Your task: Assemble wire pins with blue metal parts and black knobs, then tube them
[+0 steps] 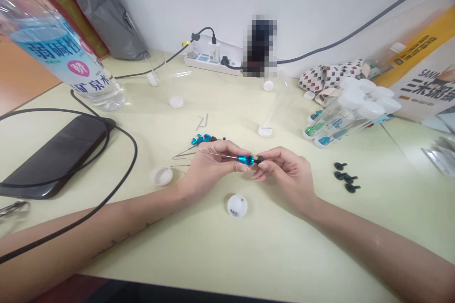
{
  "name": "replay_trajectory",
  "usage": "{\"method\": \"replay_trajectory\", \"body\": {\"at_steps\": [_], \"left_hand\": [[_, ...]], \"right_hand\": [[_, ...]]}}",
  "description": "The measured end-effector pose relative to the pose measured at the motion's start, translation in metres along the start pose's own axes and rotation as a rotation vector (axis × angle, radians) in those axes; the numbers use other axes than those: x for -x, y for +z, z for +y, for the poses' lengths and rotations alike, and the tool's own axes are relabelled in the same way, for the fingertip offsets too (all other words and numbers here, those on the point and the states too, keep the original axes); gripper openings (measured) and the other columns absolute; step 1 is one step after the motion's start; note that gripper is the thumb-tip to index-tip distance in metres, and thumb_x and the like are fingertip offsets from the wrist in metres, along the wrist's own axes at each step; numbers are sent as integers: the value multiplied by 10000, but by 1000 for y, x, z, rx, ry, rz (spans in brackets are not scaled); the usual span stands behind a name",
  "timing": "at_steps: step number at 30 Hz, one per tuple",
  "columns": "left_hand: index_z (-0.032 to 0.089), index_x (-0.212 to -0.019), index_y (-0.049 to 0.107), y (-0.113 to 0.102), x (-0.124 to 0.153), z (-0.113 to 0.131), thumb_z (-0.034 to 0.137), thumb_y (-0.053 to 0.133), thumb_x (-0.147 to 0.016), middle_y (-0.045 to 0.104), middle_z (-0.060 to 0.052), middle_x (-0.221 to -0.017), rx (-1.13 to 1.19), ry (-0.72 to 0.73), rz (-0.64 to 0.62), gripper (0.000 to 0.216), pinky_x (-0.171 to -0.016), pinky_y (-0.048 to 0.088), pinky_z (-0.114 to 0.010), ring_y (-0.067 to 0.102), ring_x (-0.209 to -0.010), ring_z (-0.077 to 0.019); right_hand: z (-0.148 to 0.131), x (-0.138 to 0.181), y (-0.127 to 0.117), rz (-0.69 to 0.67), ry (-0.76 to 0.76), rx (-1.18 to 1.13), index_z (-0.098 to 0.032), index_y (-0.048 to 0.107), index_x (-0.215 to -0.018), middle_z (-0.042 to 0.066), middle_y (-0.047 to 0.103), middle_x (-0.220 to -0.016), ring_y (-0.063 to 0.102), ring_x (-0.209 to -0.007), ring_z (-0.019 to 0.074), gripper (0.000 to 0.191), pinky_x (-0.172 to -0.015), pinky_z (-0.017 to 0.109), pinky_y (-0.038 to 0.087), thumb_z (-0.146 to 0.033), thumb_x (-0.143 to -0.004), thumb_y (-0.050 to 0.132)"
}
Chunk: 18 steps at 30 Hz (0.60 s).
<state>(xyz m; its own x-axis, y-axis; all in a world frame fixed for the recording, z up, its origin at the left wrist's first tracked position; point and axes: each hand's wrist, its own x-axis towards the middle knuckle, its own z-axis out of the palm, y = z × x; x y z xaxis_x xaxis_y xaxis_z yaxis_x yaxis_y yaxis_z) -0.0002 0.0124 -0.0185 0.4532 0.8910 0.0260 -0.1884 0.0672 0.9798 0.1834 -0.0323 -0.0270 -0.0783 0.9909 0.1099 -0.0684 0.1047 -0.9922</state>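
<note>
My left hand (213,163) pinches a thin wire that carries a small blue metal piece (245,159) at mid-table. My right hand (284,170) meets it from the right, its fingertips closed on a small black part (259,160) at the blue piece's end. Just behind my left hand lie more blue metal pieces (201,139) and loose wires (183,154). Several black parts (345,177) lie to the right of my right hand. A white cap (237,205) with tiny bits inside sits just in front of both hands.
A water bottle (60,52) stands at the back left, a black phone (57,156) and black cable (121,184) lie left. Clear tubes with white caps (350,111) lie at the right. A power strip (209,59) is by the wall. White caps (161,176) are scattered about.
</note>
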Motion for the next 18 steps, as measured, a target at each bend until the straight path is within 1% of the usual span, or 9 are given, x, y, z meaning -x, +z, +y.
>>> {"method": "replay_trajectory", "body": {"at_steps": [6,10,15,18], "left_hand": [[173,-813,716,0,0,-1,121,773,-658,704,-7,-801,7,1,1,173,-714,546,-197,660,-769,-119],[175,-801,708,-2,-1,-4,130,781,-651,708,-2,-826,27,-23,19,172,-724,546,-201,662,-790,-124],[190,-792,703,-3,-3,-7,126,785,-648,720,11,-853,71,-44,59,178,-738,534,-184,667,-812,-117],[193,-790,705,-3,-4,-7,123,787,-645,721,14,-855,75,-47,60,181,-744,532,-177,668,-815,-112]], "right_hand": [[-1,0,0,-16,-25,-13,-183,621,-957,9,692,-751,676,-646,122,105,-616,236,599,-189,-852,620],[-2,1,1,-14,-50,14,-180,633,-943,14,690,-765,674,-651,118,86,-627,235,598,-184,-861,605],[0,1,1,-7,-56,87,-186,613,-1052,29,687,-849,679,-716,132,254,-683,255,599,-183,-805,673],[1,1,1,-17,-51,92,-193,610,-1062,26,682,-857,678,-716,127,245,-693,255,598,-183,-821,652]]}}
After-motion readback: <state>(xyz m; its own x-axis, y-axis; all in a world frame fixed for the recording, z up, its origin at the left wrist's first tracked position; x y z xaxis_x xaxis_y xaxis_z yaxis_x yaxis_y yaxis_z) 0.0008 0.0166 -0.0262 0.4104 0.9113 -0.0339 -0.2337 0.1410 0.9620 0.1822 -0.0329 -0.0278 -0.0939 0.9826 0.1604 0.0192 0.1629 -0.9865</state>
